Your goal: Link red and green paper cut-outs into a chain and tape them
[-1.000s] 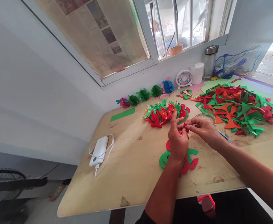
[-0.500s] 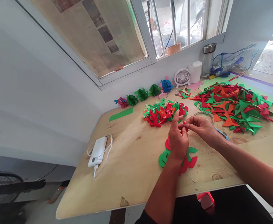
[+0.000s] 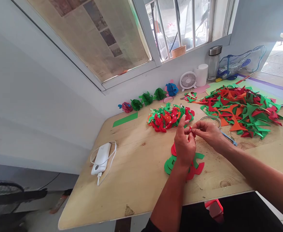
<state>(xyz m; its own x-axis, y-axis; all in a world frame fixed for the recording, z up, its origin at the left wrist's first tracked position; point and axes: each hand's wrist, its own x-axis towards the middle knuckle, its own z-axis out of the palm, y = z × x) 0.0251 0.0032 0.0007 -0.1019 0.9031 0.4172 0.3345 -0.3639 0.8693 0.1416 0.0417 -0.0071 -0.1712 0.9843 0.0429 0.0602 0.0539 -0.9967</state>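
Observation:
Between the fingertips of my left hand (image 3: 185,141) and my right hand (image 3: 206,133) is a small red paper piece (image 3: 192,130), mostly covered by the fingers. Both hands pinch it just above the table. Under my left hand and wrist lie flat curved cut-outs of green paper (image 3: 168,165) and red paper (image 3: 197,170), partly hidden by the forearm. Just beyond my fingers sits a heap of red, green and orange paper shapes (image 3: 165,120), some with pale spots. A roll of tape (image 3: 211,120) and a blue cutter (image 3: 229,138) lie behind my right hand.
A big pile of paper scraps (image 3: 243,109) covers the right of the wooden table (image 3: 131,164). Along the wall stand folded paper figures (image 3: 146,98), a small fan (image 3: 188,80) and a glass bottle (image 3: 214,64). A power bank (image 3: 102,158) with its cable lies at left.
The view has shifted very slightly. Both hands keep their pinch on the red paper piece, with barely any finger movement.

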